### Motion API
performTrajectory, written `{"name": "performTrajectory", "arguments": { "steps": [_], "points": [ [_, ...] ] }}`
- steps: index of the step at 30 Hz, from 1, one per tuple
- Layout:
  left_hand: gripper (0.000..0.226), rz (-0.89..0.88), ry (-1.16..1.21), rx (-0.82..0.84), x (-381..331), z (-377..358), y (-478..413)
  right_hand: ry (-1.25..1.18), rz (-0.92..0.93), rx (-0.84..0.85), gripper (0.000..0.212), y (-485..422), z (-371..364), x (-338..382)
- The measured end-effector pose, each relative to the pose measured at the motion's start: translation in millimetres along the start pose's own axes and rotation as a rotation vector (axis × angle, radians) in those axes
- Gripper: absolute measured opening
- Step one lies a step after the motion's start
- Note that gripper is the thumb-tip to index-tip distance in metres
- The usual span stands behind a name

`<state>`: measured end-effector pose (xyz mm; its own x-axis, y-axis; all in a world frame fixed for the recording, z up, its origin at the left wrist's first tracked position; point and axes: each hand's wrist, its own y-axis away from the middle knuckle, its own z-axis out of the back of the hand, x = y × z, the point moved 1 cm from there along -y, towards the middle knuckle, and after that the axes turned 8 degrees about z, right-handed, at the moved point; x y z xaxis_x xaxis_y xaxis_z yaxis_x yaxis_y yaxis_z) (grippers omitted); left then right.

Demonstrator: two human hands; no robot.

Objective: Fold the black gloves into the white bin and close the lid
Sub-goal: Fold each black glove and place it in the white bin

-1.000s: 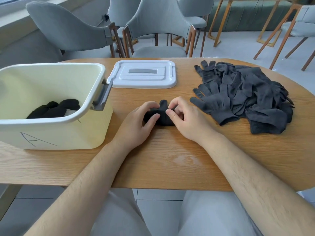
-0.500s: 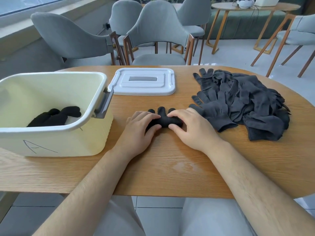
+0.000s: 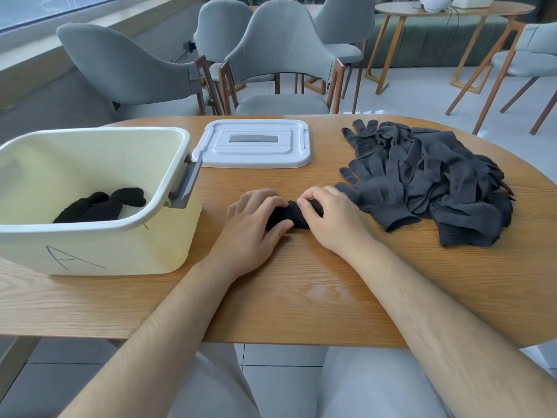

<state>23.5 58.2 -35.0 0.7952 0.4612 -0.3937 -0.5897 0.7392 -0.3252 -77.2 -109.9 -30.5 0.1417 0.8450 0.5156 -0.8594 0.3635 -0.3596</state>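
A rolled black glove [image 3: 290, 215] lies on the wooden table [image 3: 316, 297] between my hands. My left hand [image 3: 251, 233] grips its left end, thumb under and fingers curled over. My right hand [image 3: 328, 218] pinches its right end with curled fingers. The white bin [image 3: 99, 236] stands open at the left with a folded black glove bundle [image 3: 102, 205] inside. Its white lid [image 3: 255, 147] lies flat behind my hands. A pile of loose black gloves [image 3: 431, 182] sits to the right.
Grey chairs [image 3: 280, 55] stand behind the table's far edge. Another wooden table [image 3: 452, 10] stands at the back right. The bin has a grey handle [image 3: 186, 184] facing my hands.
The glove's fingertips that stuck out beyond my hands are now rolled in. Both hands have closed tighter round the bundle. The view has tilted slightly.
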Motion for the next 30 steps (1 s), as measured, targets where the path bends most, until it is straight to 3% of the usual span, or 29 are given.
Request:
{"name": "performTrajectory", "arguments": {
  "steps": [3,7,11,15,19,23,28,30],
  "points": [
    [0.04,-0.01,-0.016,0.035,-3,0,-1,0.043,-0.006,-0.114,0.026,2,4,-3],
    [0.04,-0.021,0.0,0.03,-6,3,-2,0.026,-0.034,-0.022,0.029,15,13,-1],
    [0.038,-0.083,-0.141,0.026,-14,3,-10,-0.074,-0.111,-0.04,0.03,18,22,8],
    [0.03,-0.086,-0.195,-0.05,-26,0,-17,-0.359,-0.322,-0.017,0.037,21,26,20],
    [0.023,-0.148,-0.199,-0.167,-42,5,-21,-0.71,-0.442,-0.153,0.047,16,31,33],
    [0.03,-0.158,-0.146,-0.212,-59,27,-26,-1.096,-0.477,-0.255,0.048,-1,47,49],
    [0.057,-0.043,0.092,-0.053,-78,81,-10,-1.292,-0.39,-0.208,0.043,-19,77,74],
    [0.053,0.063,0.278,0.018,-79,113,-2,-1.332,-0.338,-0.172,0.039,-28,86,92]
  ]
}}
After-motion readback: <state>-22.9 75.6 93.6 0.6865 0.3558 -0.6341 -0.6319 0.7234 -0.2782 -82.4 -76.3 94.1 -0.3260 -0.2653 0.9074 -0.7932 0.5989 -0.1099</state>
